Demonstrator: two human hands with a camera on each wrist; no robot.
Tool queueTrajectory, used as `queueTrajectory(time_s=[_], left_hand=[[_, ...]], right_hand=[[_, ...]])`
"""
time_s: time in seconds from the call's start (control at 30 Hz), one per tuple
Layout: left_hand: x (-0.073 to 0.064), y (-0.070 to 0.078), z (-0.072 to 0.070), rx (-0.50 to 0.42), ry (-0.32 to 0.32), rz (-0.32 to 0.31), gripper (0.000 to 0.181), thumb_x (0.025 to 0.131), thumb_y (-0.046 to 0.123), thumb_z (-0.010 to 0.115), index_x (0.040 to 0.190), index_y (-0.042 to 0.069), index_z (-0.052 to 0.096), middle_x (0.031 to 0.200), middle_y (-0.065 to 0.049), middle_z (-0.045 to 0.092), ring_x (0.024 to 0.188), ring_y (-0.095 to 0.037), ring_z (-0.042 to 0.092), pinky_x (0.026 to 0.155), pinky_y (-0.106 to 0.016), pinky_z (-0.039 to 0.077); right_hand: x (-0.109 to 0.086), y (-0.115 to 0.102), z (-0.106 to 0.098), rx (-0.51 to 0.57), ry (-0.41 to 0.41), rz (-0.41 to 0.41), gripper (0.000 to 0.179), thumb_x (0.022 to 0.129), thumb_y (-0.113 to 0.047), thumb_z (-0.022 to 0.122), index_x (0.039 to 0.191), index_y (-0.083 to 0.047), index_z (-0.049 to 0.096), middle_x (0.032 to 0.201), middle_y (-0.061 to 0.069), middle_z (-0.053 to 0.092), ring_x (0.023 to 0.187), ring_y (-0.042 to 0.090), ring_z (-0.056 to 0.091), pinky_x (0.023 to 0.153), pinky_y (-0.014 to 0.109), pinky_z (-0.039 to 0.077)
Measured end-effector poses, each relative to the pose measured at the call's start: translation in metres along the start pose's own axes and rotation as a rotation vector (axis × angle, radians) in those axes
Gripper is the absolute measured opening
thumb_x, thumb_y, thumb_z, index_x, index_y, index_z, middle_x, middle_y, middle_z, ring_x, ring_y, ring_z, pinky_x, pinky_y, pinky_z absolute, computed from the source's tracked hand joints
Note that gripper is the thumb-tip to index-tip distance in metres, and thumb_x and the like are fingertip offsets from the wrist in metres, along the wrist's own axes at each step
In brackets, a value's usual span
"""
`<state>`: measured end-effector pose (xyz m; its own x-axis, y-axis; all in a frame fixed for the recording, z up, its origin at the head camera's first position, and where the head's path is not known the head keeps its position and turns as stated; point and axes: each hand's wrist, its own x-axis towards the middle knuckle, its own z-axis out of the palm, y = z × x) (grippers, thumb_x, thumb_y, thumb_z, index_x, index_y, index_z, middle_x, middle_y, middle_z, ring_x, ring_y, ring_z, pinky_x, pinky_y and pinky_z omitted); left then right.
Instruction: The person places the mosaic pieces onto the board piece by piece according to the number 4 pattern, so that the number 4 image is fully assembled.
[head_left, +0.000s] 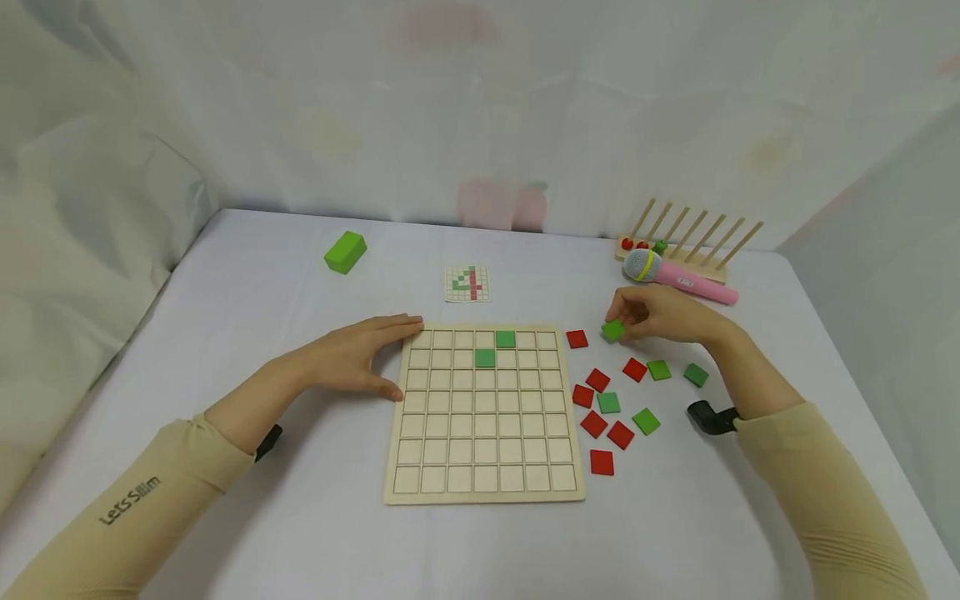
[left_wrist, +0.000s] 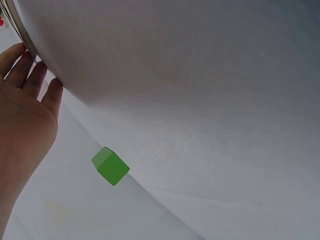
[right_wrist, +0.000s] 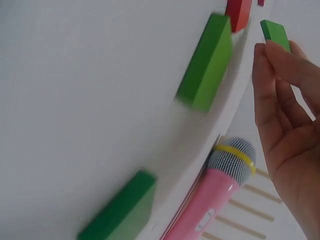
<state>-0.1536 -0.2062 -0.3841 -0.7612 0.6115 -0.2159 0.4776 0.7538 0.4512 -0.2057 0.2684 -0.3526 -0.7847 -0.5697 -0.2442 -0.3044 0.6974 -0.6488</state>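
My right hand (head_left: 663, 314) pinches a green square tile (head_left: 612, 331) between thumb and fingers, over the table to the right of the board. In the right wrist view the same tile (right_wrist: 276, 34) sticks out past the fingertips. With fingers spread, my left hand (head_left: 352, 354) rests at the upper left corner of the wooden grid board (head_left: 486, 504), its thumb and fingertips at the edge. Two green tiles lie in the grid: one (head_left: 506, 339) in the top row, another (head_left: 485, 358) in the second row, one column left.
Several loose red tiles (head_left: 594, 424) and green tiles (head_left: 646, 421) are scattered right of the board. Behind it lies a small pattern card (head_left: 467, 284). A green block (head_left: 346, 252) stands at back left. At back right are a pink microphone (head_left: 693, 283) and a wooden peg rack (head_left: 708, 268).
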Motion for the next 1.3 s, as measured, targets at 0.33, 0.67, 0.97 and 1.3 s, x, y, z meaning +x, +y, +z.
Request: queueTrajectory(time_s=[0.33,0.67,0.97,1.3], left_hand=[[-0.001,0.002,-0.001,0.0,0.001,-0.005,0.107,0.07,0.055,0.084,0.156,0.016,0.032,0.164,-0.005,0.028,0.153,-0.031,0.027,0.124,-0.053,0.027],[-0.001,0.001,-0.001,0.001,0.012,0.01,0.107,0.069,0.054,0.084,0.155,0.016,0.033,0.164,-0.005,0.03,0.152,-0.03,0.028,0.124,-0.051,0.028],[0.0,0.001,-0.001,0.006,0.011,0.017,0.107,0.069,0.055,0.084,0.155,0.016,0.033,0.164,-0.005,0.03,0.152,-0.029,0.028,0.124,-0.051,0.027],[0.0,0.001,0.0,0.014,0.01,0.007,0.106,0.069,0.055,0.084,0.155,0.017,0.033,0.164,-0.006,0.03,0.152,-0.031,0.029,0.123,-0.053,0.029]], right_hand=[[0.022,-0.032,0.012,0.058,0.094,-0.07,0.017,0.089,-0.003,0.069,0.104,-0.012,0.071,0.104,0.006,0.073,0.09,0.017,0.062,0.081,0.019,0.053],[0.046,-0.067,0.035,0.083,0.077,-0.12,0.015,0.091,-0.01,0.068,0.103,-0.017,0.073,0.105,0.002,0.075,0.088,0.016,0.065,0.079,0.024,0.054],[0.064,-0.087,0.05,0.068,0.076,-0.178,0.017,0.09,-0.009,0.07,0.106,-0.014,0.075,0.102,0.003,0.075,0.091,0.015,0.066,0.083,0.028,0.054],[0.08,-0.116,0.066,0.054,0.05,-0.237,0.019,0.091,-0.008,0.069,0.109,-0.011,0.073,0.1,0.002,0.074,0.092,0.014,0.065,0.084,0.028,0.056]])
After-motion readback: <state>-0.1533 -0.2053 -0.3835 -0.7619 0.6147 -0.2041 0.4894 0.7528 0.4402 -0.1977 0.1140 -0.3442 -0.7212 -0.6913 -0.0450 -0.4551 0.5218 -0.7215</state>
